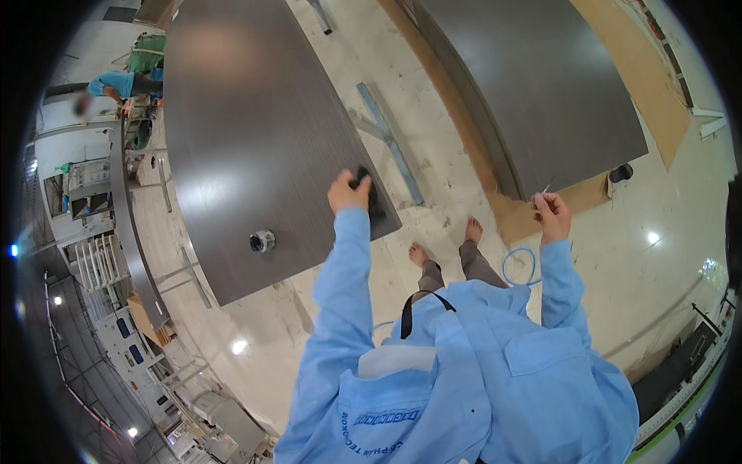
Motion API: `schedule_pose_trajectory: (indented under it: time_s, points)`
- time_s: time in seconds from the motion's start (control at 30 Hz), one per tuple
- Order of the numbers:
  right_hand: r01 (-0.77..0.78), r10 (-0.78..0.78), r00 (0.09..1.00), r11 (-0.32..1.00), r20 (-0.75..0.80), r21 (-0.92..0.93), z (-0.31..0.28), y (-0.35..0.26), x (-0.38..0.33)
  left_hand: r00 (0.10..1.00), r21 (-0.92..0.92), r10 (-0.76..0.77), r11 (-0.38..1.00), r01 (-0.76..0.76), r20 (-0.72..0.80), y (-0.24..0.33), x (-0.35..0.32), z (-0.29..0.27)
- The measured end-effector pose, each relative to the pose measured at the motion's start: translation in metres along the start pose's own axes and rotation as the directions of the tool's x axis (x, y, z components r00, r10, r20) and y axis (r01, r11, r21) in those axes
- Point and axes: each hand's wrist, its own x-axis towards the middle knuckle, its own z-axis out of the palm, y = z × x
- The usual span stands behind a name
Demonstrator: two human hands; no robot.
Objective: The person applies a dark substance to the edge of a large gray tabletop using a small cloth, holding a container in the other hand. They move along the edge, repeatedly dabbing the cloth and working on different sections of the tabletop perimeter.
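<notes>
My left hand (349,192) curls its fingers round a black, cloth-like piece (362,175) at the dark-brown wood-grain panel (263,139)! My right hand (551,216) pinches a thin, pointed tool (549,185).

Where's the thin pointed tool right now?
Head view, right of centre: the thin pointed tool is pinched in the right hand, tip up, by the near edge of the right-hand dark panel.

The light blue long-sleeved shirt (495,402) carries dark blue lettering (386,418) and a flapped chest pocket (546,353). The trousers (479,264) are grey-brown, the feet (474,230) bare.
</notes>
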Motion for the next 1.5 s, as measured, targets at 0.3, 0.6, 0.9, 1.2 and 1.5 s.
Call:
schedule_pose_trajectory:
  time_s: [0.3, 0.6, 0.9, 1.2, 1.5]
  points:
    - [0.056, -0.056, 0.998, 0.998, -0.02, 0.0, 0.004, -0.015, -0.003, 0.997, 0.051, 0.063, 0.997, -0.065, 0.041, -0.006, -0.009, -0.001]
    - [0.059, -0.06, 0.998, 0.998, -0.031, -0.017, -0.006, -0.021, 0.002, 0.998, 0.032, 0.047, 0.998, -0.046, -0.052, -0.003, -0.019, 0.003]
    - [0.102, -0.103, 0.995, 0.994, -0.016, -0.032, -0.005, -0.023, 0.004, 0.999, 0.0, 0.026, 1.0, -0.026, -0.036, 0.006, -0.024, -0.004]
    - [0.111, -0.111, 0.994, 0.994, -0.021, -0.004, -0.009, -0.024, 0.0, 0.997, 0.089, 0.02, 0.996, -0.027, 0.077, -0.002, 0.001, -0.003]
    - [0.113, -0.113, 0.993, 0.994, -0.028, -0.007, -0.017, -0.026, -0.005, 0.982, 0.008, 0.088, 0.996, -0.088, -0.168, 0.017, 0.037, -0.008]
